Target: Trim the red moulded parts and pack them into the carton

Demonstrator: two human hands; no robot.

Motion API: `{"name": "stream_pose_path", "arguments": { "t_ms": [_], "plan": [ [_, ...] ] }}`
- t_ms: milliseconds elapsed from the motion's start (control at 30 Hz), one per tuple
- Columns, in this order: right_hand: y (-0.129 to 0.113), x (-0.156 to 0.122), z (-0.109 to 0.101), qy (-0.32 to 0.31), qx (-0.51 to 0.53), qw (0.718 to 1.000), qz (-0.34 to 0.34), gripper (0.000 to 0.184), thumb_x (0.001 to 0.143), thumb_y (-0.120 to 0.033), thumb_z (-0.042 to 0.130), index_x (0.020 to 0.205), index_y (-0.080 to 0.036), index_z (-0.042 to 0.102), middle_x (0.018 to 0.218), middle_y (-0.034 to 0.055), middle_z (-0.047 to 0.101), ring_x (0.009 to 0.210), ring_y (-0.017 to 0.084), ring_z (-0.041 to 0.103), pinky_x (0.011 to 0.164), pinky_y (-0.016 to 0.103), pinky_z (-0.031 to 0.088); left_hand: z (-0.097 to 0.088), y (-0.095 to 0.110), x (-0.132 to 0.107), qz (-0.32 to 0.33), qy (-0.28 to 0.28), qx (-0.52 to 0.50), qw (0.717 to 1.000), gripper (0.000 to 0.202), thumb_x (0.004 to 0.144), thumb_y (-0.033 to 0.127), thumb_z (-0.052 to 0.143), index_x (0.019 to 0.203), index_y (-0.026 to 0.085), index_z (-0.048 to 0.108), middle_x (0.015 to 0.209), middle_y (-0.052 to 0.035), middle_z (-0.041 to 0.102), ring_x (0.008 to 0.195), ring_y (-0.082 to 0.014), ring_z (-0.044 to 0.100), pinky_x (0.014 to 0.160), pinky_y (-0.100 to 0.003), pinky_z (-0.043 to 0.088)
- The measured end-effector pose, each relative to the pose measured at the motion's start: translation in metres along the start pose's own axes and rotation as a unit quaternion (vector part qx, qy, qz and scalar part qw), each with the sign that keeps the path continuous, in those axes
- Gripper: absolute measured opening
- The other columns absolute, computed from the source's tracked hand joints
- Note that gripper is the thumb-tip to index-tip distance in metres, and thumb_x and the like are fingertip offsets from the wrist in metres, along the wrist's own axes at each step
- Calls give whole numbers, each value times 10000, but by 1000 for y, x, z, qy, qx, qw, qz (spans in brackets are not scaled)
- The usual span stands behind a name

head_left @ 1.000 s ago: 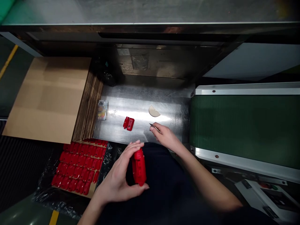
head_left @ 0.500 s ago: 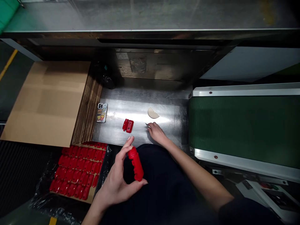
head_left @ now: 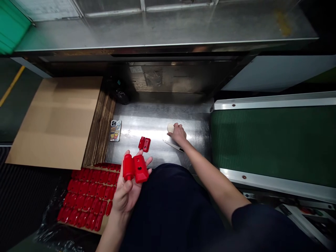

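My left hand holds a red plastic part made of two joined pieces, one rounded and one flatter with a dark hole. The thumb presses on its lower edge while the other fingers support it from behind. Over the metal table my right hand has its thumb and fingers closed around the right edge of a cream half-round pad, whose right part is covered. Just below that hand lies a slim, pale-handled knife with a pointed tip. A second red plastic part rests on the table between the hands.
A phone in a printed case lies left on the table beside stacked cardboard sheets. Below them, a box lined with black plastic holds rows of red parts. A dark bottle stands behind; a green conveyor belt runs at right.
My right hand let go of the knife, leaving it on the table, and moved up to the cream pad. My left hand turned the red part so both pieces face up.
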State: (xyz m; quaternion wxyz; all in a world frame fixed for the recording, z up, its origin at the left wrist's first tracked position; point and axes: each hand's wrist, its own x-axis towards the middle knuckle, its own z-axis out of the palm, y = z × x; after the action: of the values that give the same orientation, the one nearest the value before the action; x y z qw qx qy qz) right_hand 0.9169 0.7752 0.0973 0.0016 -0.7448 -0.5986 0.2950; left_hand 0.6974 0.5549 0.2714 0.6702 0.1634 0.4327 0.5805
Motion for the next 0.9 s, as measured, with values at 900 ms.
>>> {"name": "stream_pose_path", "arguments": {
  "t_ms": [900],
  "plan": [
    [-83, -207, -93, -119, 45, 925, -357, 261, 1037, -356, 421, 1142, -168, 568, 744, 43, 694, 582, 201, 589, 564, 320, 283, 4, 0, 23, 140, 73, 134, 978, 884, 735, 180, 910, 1403, 479, 415, 1787, -19, 150, 1451, -343, 547, 1163, -469, 514]
  ]
}}
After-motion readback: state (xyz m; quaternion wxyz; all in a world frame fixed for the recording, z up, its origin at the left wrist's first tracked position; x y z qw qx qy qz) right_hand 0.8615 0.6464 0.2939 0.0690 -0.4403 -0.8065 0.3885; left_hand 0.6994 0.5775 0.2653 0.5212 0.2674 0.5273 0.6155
